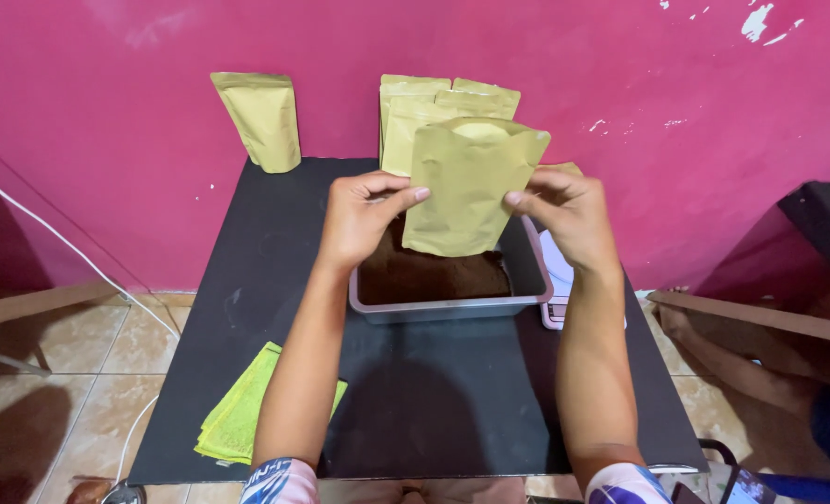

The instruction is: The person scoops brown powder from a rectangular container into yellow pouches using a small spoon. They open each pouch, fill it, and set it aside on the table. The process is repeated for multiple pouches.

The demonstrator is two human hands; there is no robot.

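I hold a flat gold pouch (462,191) upright above a grey tub (452,306) of brown powder (434,275). My left hand (359,219) pinches the pouch's left edge. My right hand (569,215) pinches its right edge. The pouch's bottom hangs just over the powder. The tub rests on a black board (434,411).
Several filled gold pouches (424,107) lean on the pink wall behind the tub, and one more pouch (261,119) stands at the back left. A stack of flat green-yellow pouches (238,411) lies at the front left. A small scale (555,280) sits right of the tub. A white cable (70,247) runs at left.
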